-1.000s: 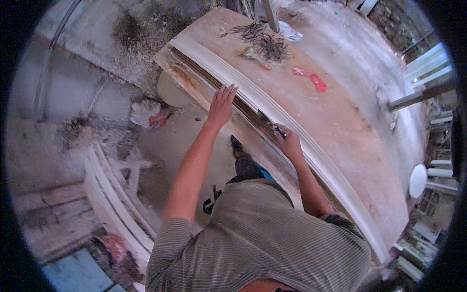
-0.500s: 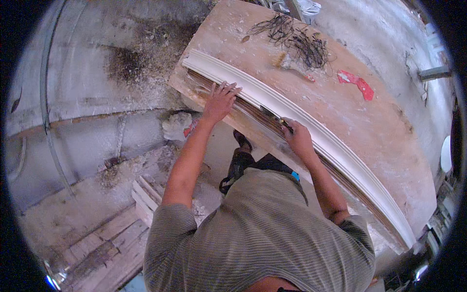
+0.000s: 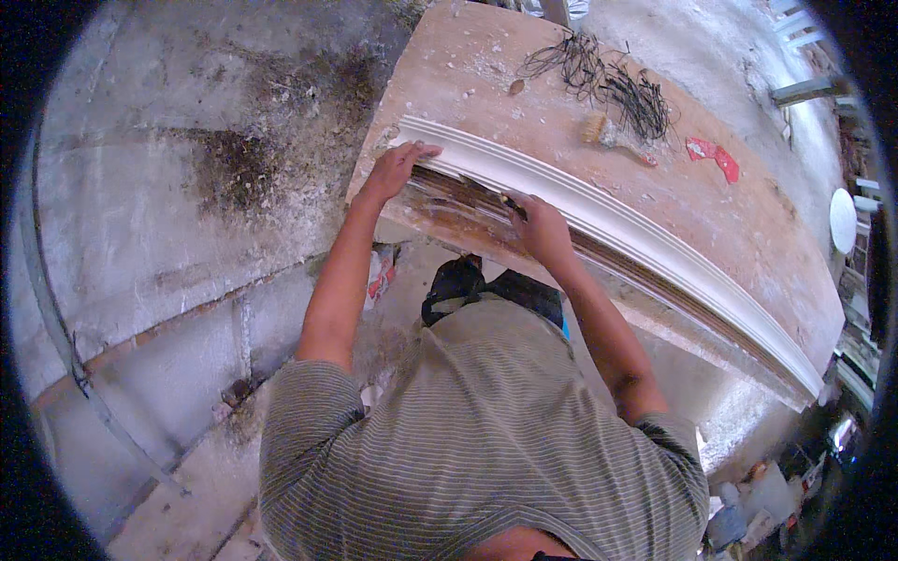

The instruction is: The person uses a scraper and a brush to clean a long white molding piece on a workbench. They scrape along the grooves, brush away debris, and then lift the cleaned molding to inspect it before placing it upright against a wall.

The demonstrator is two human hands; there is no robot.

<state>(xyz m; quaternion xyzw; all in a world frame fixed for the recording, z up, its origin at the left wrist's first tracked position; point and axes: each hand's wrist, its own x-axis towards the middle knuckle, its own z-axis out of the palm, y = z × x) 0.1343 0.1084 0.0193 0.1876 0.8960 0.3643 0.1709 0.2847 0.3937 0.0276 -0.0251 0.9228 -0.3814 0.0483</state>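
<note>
A long white moulding (image 3: 613, 217) with ridged edges lies along the near side of a pinkish board (image 3: 748, 229). Beside its near edge runs a brown ribbed strip (image 3: 449, 198). My left hand (image 3: 398, 170) rests on the moulding close to its left end, fingers stretched over the white face. In my right hand (image 3: 543, 227) is a knife (image 3: 486, 187) with a dark blade and a part-yellow handle. Its blade lies along the near edge of the moulding, pointing toward my left hand. The fingers partly cover the handle.
Farther back on the board lie a tangle of black strands (image 3: 617, 89), a brush (image 3: 608, 133) and a red-and-white scrap (image 3: 714, 159). White crumbs dot the board. A metal bar (image 3: 47, 271) stands at the left, and a post (image 3: 804, 91) juts in at the right.
Both hands have moved left along the moulding, the right one carrying the knife. The left hand's spread fingers are now closer together, near the moulding's end. The view has shifted and turned slightly.
</note>
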